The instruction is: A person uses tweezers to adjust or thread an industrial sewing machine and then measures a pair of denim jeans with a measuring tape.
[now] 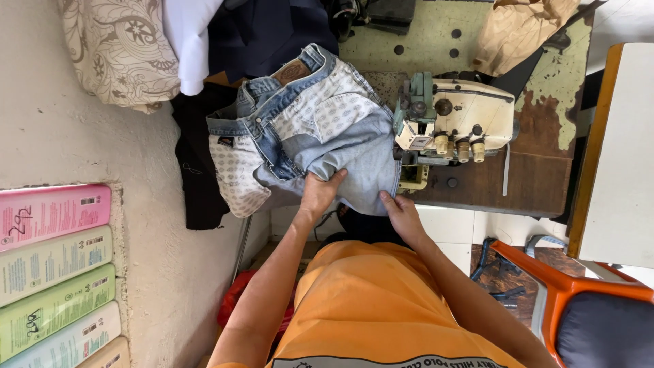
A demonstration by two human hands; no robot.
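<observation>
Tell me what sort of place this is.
Probably a small tailoring or clothing-repair workshop. An overlock sewing machine stands on a worn table, the left hand and right hand hold inside-out jeans beside it, and more fabric is piled nearby.

Fingertips [381, 196] hidden under jeans [354, 146]

Jeans [320, 116] under the left hand [319, 194] and right hand [402, 215] are faded blue denim, matt and coarse-looking, turned inside out so the thin printed cotton pocket linings show, plus a brown leather-like patch at the waistband. Just past the right hand, the sewing machine [453, 119] is cream painted metal, slightly glossy, with smooth plastic knobs. The table [545, 102] under it is worn wood with flaking green paint, rough and dull. The wall [75, 143] left of the left hand is gritty matt plaster.
</observation>
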